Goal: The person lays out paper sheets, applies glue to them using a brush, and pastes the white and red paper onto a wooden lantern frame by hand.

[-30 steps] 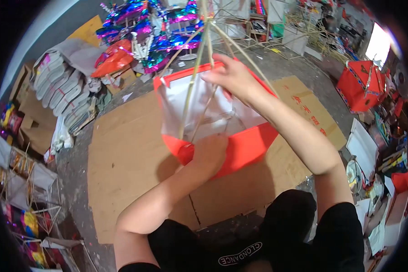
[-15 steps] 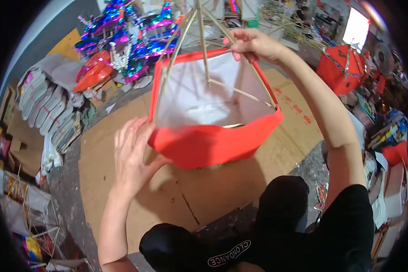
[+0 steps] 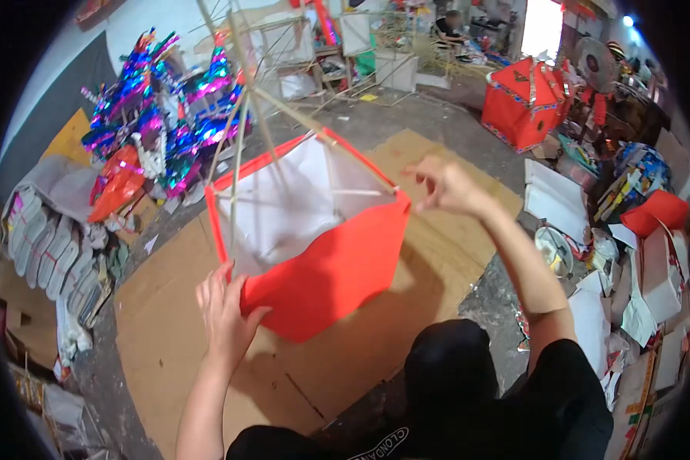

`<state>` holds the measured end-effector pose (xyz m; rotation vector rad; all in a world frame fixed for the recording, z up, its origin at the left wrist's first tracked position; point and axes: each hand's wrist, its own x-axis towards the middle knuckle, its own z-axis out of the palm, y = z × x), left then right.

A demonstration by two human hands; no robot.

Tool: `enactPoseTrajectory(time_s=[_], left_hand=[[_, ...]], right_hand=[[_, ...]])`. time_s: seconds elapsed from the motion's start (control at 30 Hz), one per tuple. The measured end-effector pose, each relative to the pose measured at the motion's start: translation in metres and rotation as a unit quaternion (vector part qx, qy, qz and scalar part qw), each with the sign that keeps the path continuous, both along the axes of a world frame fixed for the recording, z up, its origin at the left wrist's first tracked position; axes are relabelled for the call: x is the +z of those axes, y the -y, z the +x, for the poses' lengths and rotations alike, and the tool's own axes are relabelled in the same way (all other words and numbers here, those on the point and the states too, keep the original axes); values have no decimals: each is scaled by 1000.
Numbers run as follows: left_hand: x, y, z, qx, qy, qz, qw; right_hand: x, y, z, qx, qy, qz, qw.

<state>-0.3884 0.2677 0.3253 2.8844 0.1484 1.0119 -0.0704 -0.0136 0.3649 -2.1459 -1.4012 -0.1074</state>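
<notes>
A lantern frame of thin bamboo sticks, covered in red fabric (image 3: 337, 264) with a white inside, stands tilted over the brown cardboard. Its sticks rise and meet above the open top. My left hand (image 3: 226, 314) grips its near left corner, fingertips at the edge and thumb against the red side. Off the right corner, my right hand (image 3: 448, 188) is in the air with fingers bent and apart, nothing visible in it.
Flat cardboard (image 3: 184, 345) covers the floor under the work. Shiny tinsel pieces (image 3: 195, 138) and stacked folded bundles (image 3: 42, 238) lie left. A finished-looking red lantern (image 3: 523, 103) stands back right, near cluttered boxes (image 3: 659, 268). A person (image 3: 448, 29) sits far back.
The lantern frame has turned and shifted left and nearer. My right hand has let go of its top edge and moved off the corner. My left hand has closed in on the near left corner.
</notes>
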Motion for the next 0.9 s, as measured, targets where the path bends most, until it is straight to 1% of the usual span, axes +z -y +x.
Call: enactPoseTrajectory(time_s=[0.03,0.1,0.2,0.23,0.3,0.4,0.5,0.53,0.6,0.63,0.7,0.73,0.8,0.9], left_hand=[[1,4,6,-5,13,4,1000],[-1,6,18,-27,13,25,999],[0,5,27,-27,12,66,997],[1,3,29,-21,11,80,996],[0,3,31,-13,17,54,998],[-1,4,36,14,6,38,999],[6,9,41,19,-43,45,998],[8,9,43,17,-64,50,997],[9,8,46,3,-73,22,997],[8,7,47,-5,-77,9,997],[8,4,49,-8,-52,-14,999],[6,3,49,-10,-39,-26,999],[-3,0,54,10,-2,10,1000],[-18,-4,59,24,24,60,998]], right_hand=[[-6,3,-3,21,9,-23,999],[-30,-1,4,38,93,25,995],[-38,-16,4,-27,50,31,998],[-39,-19,5,-33,32,38,998],[-42,-25,7,-41,-6,49,998],[-54,-30,8,-43,-21,118,992],[-56,-30,6,-21,-25,153,988],[-57,-30,6,-19,-11,148,989],[-58,-30,6,-13,17,136,991],[-59,-31,7,-14,12,142,990],[-59,-31,7,-15,2,155,988],[-60,-32,5,-26,-5,181,983],[-61,-36,-3,-46,-18,231,972],[-70,-42,-11,-124,90,205,967]])
